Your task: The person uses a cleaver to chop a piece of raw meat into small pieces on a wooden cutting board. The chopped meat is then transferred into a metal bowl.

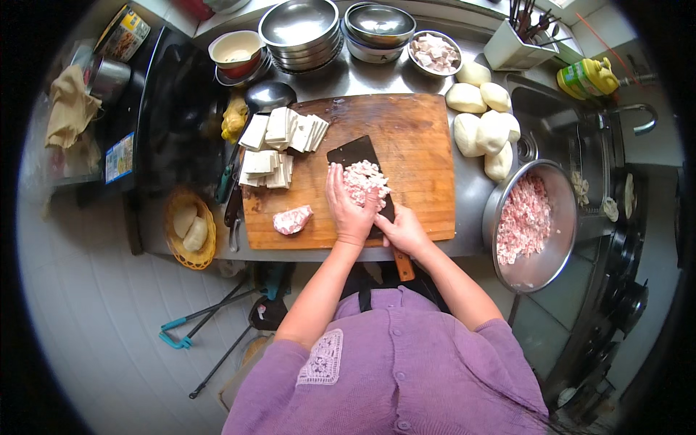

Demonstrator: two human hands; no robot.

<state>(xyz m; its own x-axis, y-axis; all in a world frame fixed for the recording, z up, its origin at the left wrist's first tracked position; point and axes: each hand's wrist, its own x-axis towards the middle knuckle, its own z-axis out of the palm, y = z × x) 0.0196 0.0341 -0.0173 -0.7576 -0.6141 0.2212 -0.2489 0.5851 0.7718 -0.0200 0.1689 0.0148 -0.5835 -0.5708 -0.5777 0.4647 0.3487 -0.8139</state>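
Diced pale-pink meat [365,182] lies heaped on the broad dark blade of a cleaver [356,149], over a wooden cutting board [418,163]. My left hand [350,209] presses against the heap's near left side, its fingers extended. Beside the blade's lower end, my right hand [403,231] holds the cleaver, whose wooden handle sticks out past the board's front edge. A larger chunk of meat [292,219] rests on the board to the left. Stacked white slices [280,128], perhaps tofu, sit at its upper left. A steel bowl [489,217] on the right contains more diced meat [523,223].
Peeled, pale round vegetables [492,133] lie between board and sink [544,103]. Stacked steel bowls [299,27] and a bowl of pale cubes [434,53] line the back. A ladle [269,97] and a yellow basket [201,258] are at left.
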